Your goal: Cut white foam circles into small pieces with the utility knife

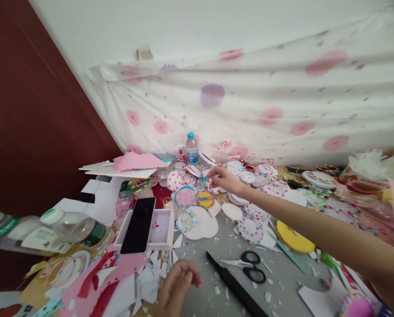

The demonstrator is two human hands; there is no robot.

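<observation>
My right hand (228, 179) reaches over a crowded heap of white paper discs and dotted trims at the back. Its fingers point left, a little apart, with nothing visible between them. Close to its fingertips is a blue-dotted ring (201, 182). Below lie a yellow disc with a red-dotted ring (205, 200) and a pink disc with a blue edge (184, 196). My left hand (180, 285) hovers at the near edge, fingers loosely bent, no object seen in it. Right of it are a black-handled knife (231, 279) and black scissors (251, 264).
A phone (139, 224) rests across a white tray (168, 226). Plastic bottles (76, 226) lie at the left beside pink felt-like scraps (130, 264). An upright water bottle (191, 149) stands against the flowered sheet (246, 97). A yellow disc (292, 237) sits under my right forearm.
</observation>
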